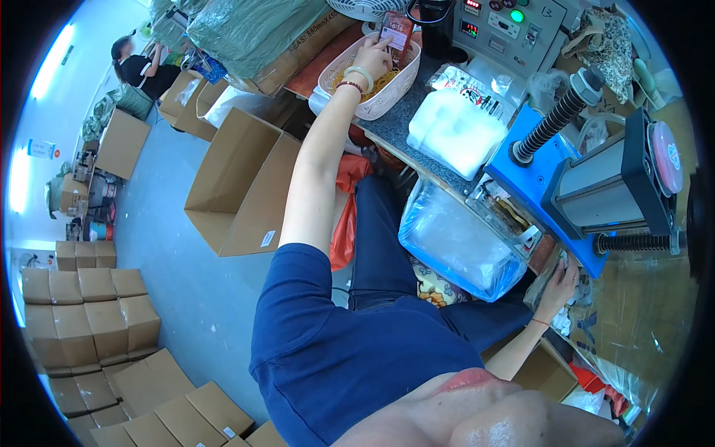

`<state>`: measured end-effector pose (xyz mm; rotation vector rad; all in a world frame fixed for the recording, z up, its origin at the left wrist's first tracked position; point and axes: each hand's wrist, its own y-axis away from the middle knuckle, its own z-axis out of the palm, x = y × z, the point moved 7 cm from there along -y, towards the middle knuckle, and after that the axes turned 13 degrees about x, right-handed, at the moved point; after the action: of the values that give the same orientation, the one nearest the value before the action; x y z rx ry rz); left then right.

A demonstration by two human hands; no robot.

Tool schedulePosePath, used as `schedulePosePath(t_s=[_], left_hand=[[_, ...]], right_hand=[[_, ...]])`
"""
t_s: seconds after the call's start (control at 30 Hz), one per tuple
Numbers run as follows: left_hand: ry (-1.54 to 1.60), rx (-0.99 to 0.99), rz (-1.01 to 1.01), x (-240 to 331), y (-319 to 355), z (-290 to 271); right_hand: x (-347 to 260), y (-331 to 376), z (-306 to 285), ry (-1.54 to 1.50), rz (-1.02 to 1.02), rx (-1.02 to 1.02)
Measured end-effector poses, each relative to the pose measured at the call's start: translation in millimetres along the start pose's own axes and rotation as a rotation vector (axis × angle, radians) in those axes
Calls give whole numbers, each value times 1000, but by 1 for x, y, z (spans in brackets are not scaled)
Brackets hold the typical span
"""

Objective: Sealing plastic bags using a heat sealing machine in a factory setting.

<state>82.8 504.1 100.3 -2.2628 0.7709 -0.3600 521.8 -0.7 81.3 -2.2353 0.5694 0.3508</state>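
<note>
My left hand [372, 59] reaches out over a white plastic basket [383, 108] holding yellowish items. An outstretched finger touches the lit screen of a phone [397, 33], which leans upright at the basket's far end. Nothing is gripped in that hand. Down at the right, my right hand [557, 290] rests below the blue press frame [536, 171], at the bench's side. Its fingers are stretched out beside some crumpled greyish plastic, and part of them is hard to make out. A stack of white pieces in clear wrap [458, 134] lies on the bench between the basket and the press.
A grey control box [503, 37] with lit displays stands at the back. Below the bench edge sits a blue tub lined with clear plastic [462, 238]. An open carton [238, 186] stands left of my leg; stacked cartons [97, 320] fill the lower left. Another person [141, 71] works far left.
</note>
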Motion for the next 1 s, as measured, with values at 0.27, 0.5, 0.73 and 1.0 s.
schedulePosePath(t_s=[0.27, 0.5, 0.73, 1.0], left_hand=[[68, 387, -28, 24, -21, -81], [496, 404, 216, 214, 52, -131], [159, -66, -38, 258, 108, -10], [-15, 297, 78, 254, 99, -62]], right_hand=[[1, -1, 0, 24, -5, 6], [7, 2, -5, 33, 36, 55], [25, -6, -7, 179, 18, 52], [28, -6, 1, 45, -37, 83]])
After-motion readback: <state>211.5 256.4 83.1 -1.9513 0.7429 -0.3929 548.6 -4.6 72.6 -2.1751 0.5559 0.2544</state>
